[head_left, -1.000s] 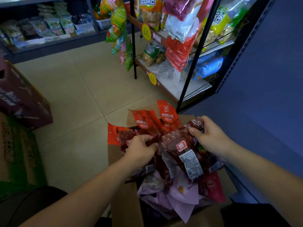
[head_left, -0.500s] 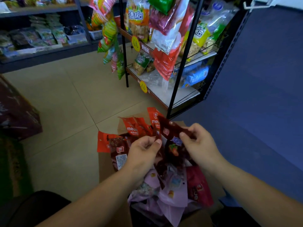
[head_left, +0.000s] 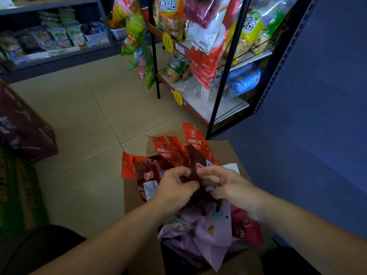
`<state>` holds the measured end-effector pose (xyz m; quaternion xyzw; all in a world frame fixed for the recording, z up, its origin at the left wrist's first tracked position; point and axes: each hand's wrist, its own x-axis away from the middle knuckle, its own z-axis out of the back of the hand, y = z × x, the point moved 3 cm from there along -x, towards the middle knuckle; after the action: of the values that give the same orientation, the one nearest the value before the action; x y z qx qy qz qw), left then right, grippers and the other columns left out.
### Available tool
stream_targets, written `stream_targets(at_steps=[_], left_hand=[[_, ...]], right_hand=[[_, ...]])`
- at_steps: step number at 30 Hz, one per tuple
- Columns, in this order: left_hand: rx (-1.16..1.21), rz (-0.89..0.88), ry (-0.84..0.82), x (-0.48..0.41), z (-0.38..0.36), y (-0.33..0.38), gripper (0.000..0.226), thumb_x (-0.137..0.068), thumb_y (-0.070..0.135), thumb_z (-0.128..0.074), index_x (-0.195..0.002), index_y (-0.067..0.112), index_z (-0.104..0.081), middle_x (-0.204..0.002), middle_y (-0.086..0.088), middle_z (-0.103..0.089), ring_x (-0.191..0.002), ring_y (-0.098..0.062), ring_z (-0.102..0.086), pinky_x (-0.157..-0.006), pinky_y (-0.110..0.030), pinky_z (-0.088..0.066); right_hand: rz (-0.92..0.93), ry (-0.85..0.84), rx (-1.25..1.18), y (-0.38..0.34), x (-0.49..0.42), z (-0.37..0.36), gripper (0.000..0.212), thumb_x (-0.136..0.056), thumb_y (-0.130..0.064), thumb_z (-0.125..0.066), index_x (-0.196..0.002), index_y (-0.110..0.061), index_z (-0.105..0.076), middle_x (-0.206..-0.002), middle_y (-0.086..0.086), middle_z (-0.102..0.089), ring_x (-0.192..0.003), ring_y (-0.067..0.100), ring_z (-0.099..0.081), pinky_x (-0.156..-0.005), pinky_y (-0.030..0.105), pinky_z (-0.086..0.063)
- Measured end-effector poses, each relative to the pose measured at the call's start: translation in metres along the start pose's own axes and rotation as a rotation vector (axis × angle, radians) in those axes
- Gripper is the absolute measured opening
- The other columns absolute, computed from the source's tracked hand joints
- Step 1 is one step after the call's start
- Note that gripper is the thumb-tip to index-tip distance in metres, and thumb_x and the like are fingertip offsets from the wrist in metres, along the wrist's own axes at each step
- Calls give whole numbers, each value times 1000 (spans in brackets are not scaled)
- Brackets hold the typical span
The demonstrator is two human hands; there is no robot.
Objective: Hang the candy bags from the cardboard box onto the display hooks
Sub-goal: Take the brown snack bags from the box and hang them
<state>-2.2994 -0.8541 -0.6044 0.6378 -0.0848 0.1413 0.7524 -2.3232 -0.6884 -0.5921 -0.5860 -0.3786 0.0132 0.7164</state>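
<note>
- Two hands work over the cardboard box, which stands open on the floor at the foot of the display rack.
- Left hand: fingers curled, pinching a dark red candy bag near its upper part. Right hand: fingers curled, pinching the same bag from the other side.
- Step in hand, as judged: separating one bag from the bundle before raising it for hanging.
- Procedure: grip the flat sealed header, not the filled body. Peel the bag free of its neighbours. Locate the hang hole and keep it turned upward, clear of the fingers.
- Release one hand only once the bag is free, so the other red bags do not slide over the box edge.
- Appearance: glossy film pouches with orange-red headers and white lettering, dark translucent bodies showing round sweets, and a white label on the back. Purple bags lie nearer the person in the same box.
- Hooks are not discernible; hanging snack bags mark the rack side.
</note>
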Motion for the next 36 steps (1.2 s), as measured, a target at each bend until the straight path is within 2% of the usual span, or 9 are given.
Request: stream_targets(at_steps=[3,6,9,12,16,18,23,27,36], left_hand=[[-129,-97,15,-4,6,2,20,-91,2,-68,-74,13,-71,-82,-8,-75,-76,-18,-69,-78,-43,-58],[-162,-108,-55,-7,12,11,25,-94,6,-66,-72,17,-67,-71,5,-70,-69,-9,-64,-69,-33,-55],[-203,-139,-213,-8,24,29,15,-96,10,-65,-82,13,-69,-76,-6,-73,-71,-11,-64,-70,-32,-53],[-218,-148,-313,-1,31,45,9,-97,15,-68,-89,13,-72,-85,-13,-76,-73,-16,-68,-71,-30,-55],[-258,-180,-199,-1,33,47,11,-92,21,-75,-82,16,-75,-77,-10,-76,-65,-14,-69,-62,-27,-55],[-261,-149,-114,-7,36,42,9,-88,17,-79,-82,11,-76,-71,-3,-75,-60,-5,-68,-56,-18,-52],[-384,-124,-223,-15,37,27,14,-79,15,-87,-81,24,-76,-79,10,-77,-73,3,-70,-66,-11,-50],[-397,-142,-175,-24,42,26,8,-82,15,-85,-82,16,-77,-80,-4,-78,-69,-12,-72,-64,-27,-58],[-212,-174,-46,-22,31,60,9,-93,17,-73,-84,15,-75,-81,-13,-78,-78,-36,-75,-74,-53,-63]], right_hand=[[1,-40,-6,-8,-3,9,58,-93,19,-47,-132,-21,-63,-137,-3,-67,-124,13,-66,-105,35,-51],[171,238,171,-28,-3,26,34,-97,-14,-71,-127,-25,-62,-129,-4,-70,-113,12,-68,-92,22,-53],[224,351,231,-36,-4,41,78,-78,-36,-88,-146,-34,-50,-143,-15,-53,-131,3,-51,-104,23,-44],[167,169,11,-32,-6,45,67,-78,-26,-86,-139,-29,-59,-129,-10,-71,-119,8,-68,-87,22,-58],[167,276,-82,-26,-5,53,22,-88,-9,-78,-107,-8,-68,-100,9,-81,-91,25,-79,-67,25,-60],[138,343,-86,-17,-6,53,17,-87,-7,-79,-99,-1,-67,-92,13,-81,-82,29,-79,-66,32,-62],[90,433,-105,0,-10,51,18,-86,-6,-80,-100,2,-73,-89,14,-81,-82,30,-79,-69,35,-65],[83,577,-158,0,-9,69,8,-85,-5,-80,-93,-2,-78,-79,11,-80,-65,21,-77,-56,29,-60],[301,688,28,-45,27,84,8,-96,-8,-70,-92,-12,-65,-84,3,-72,-70,12,-69,-54,19,-53]])
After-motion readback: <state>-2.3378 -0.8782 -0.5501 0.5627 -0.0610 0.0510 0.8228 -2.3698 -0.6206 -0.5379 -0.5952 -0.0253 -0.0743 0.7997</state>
